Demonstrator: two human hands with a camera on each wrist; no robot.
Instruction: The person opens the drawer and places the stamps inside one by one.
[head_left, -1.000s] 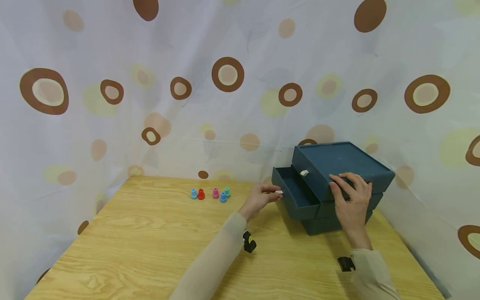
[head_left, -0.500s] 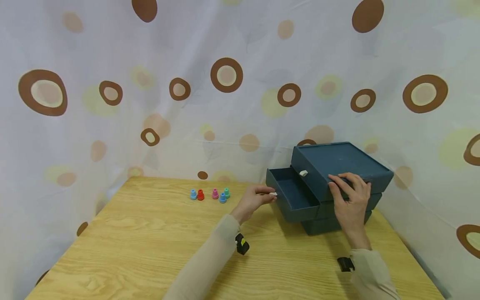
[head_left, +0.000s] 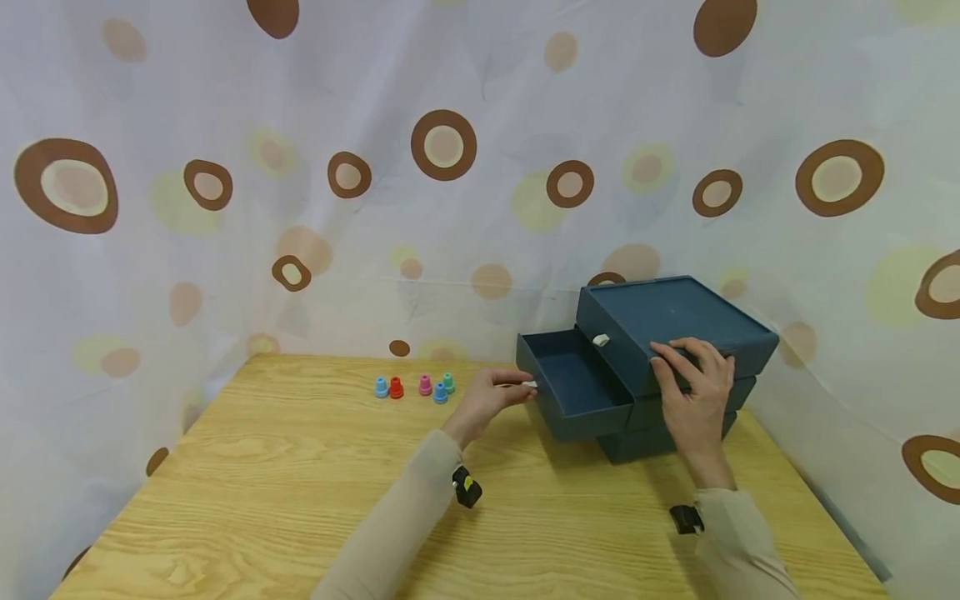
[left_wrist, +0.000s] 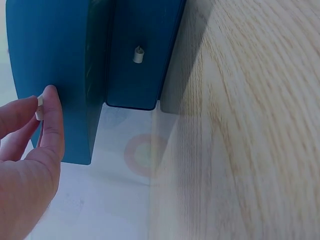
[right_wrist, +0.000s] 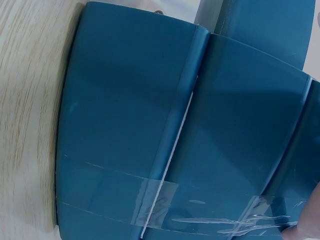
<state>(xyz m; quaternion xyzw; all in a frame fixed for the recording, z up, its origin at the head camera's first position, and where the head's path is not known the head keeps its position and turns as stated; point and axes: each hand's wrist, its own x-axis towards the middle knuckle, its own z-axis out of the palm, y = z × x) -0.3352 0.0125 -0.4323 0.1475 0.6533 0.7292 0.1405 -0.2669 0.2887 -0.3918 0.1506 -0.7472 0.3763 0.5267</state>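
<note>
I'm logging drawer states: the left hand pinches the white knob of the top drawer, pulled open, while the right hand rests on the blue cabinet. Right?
Not quite: the left hand pinches the white knob of the middle drawer, as the head view shows. The top drawer is closed. The right hand does rest on the blue cabinet.

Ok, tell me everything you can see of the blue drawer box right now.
The drawer box is dark blue with a matte, cardboard-like look, three drawers stacked, standing on the right rear of the wooden table. The middle drawer is pulled out leftward and looks empty. Each visible front has a small white knob. The left hand pinches the open drawer's knob; the right hand rests on the top edge. Clear tape crosses one side.
</note>
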